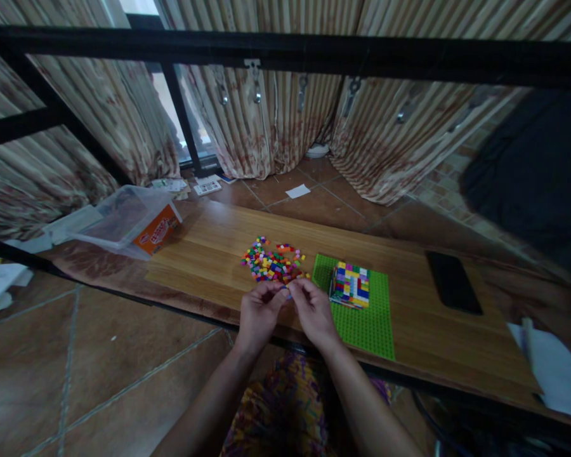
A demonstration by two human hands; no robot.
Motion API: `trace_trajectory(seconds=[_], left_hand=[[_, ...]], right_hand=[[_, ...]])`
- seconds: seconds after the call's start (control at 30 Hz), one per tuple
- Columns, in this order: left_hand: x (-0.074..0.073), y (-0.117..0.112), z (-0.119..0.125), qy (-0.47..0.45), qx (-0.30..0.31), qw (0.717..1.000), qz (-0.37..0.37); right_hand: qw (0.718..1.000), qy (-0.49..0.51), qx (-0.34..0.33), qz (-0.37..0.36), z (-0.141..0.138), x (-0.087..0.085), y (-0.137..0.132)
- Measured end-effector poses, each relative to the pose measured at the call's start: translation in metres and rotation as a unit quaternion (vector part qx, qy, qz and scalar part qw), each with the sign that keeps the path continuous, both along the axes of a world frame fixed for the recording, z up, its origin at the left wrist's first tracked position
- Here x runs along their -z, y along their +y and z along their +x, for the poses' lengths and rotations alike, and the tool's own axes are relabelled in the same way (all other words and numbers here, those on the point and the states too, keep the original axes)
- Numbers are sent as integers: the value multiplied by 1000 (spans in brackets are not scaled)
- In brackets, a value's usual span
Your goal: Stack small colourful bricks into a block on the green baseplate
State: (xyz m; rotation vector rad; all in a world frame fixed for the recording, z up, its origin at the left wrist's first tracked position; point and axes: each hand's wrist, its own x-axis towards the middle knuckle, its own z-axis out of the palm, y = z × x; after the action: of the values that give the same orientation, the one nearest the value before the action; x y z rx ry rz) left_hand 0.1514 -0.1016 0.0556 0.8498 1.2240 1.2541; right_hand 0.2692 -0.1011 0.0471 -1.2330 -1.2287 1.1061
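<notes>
My left hand (259,311) and my right hand (313,310) meet fingertip to fingertip just above the near edge of the wooden board (209,254). Both are pinched closed on a tiny piece between them, too small to name. Right behind the hands lies a heap of small coloured bricks (272,261). To the right sits a green baseplate (366,324) with a multicoloured block build (350,284) standing on its far left part.
A black phone (452,281) lies on the board at the right. A clear plastic box with an orange label (128,221) rests at the board's left end. White papers (554,371) lie at the far right. Curtains and a black frame bar stand behind.
</notes>
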Motion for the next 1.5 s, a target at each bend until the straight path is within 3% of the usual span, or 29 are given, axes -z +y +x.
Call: trace_trajectory(seconds=[0.13,0.23,0.33,0.4,0.47,0.53,0.67,0.8,0.97,1.13,1.3,1.5], left_hand=[[3,-3,-3,31,28,999,7],[7,-7,-5,24,35,999,0],[13,-9,-7,-15,43,999,-25],[17,-9,-9,-71,50,995,-57],[21,-8,-11,-132,47,986,-94],[23,-7,-13,-167,34,978,-117],[27,-7,-14,-154,14,982,-109],[29,-5,-13,-97,14,991,-89],[27,-1,-12,-51,6,995,-87],[27,-1,-11,-17,10,997,-70],[21,-4,-7,-82,71,991,-84],[11,-13,4,-145,146,970,-127]], right_hand=[[1000,-8,4,-10,-1,6,-4],[996,41,30,-68,-7,15,-9],[981,113,36,-153,-12,23,-12],[982,96,39,-158,-11,26,-9],[993,1,52,-109,-6,27,-2],[986,-147,58,-48,0,25,8],[924,-381,25,13,3,22,28],[890,-454,16,30,-5,23,37],[904,-421,47,51,-5,22,35],[944,-313,52,90,3,13,11],[979,-184,-28,80,10,4,-20],[993,-116,-23,28,32,-6,-40]])
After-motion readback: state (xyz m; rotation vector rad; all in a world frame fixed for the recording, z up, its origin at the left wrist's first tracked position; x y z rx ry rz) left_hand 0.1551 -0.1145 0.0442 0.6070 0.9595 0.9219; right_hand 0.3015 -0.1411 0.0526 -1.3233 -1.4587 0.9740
